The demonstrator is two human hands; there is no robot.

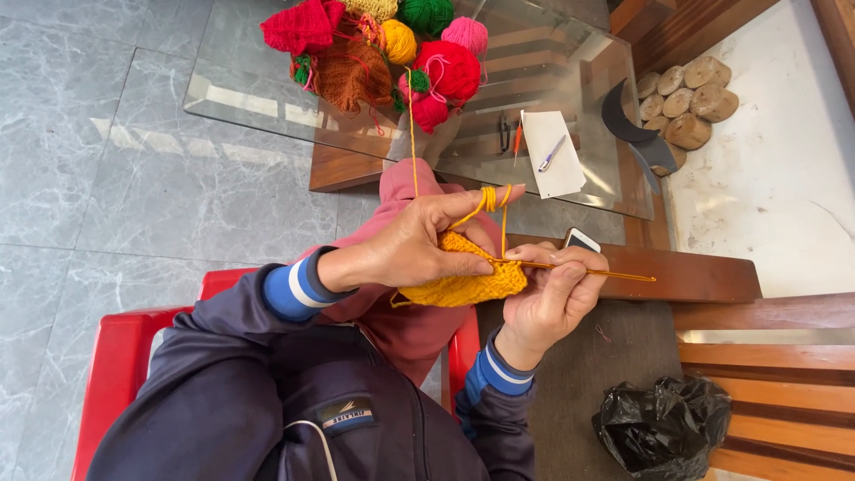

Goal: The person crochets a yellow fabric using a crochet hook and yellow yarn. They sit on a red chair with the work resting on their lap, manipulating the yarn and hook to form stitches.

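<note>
Above the person's lap, the left hand [414, 245] pinched the upper edge of a yellow crochet piece [463, 278], with the yellow yarn [490, 198] looped round its outstretched forefinger. Just beside it, the right hand [554, 298] was closed on a slim crochet hook [597, 272], whose tip went into the piece where the two hands nearly met. The yarn strand ran up from the forefinger to a heap of yarn balls and knitted pieces [383, 49] in red, pink, green, yellow and rust on the glass tabletop [240, 98]. Farther along the glass lay a white sheet of paper [554, 160] with a pen [551, 153] on it, and a phone [582, 240] peeked out near the right hand. The person sat on a red chair [116, 356]. A crumpled black plastic bag [663, 428] lay on the floor by a wooden bench [784, 392].
</note>
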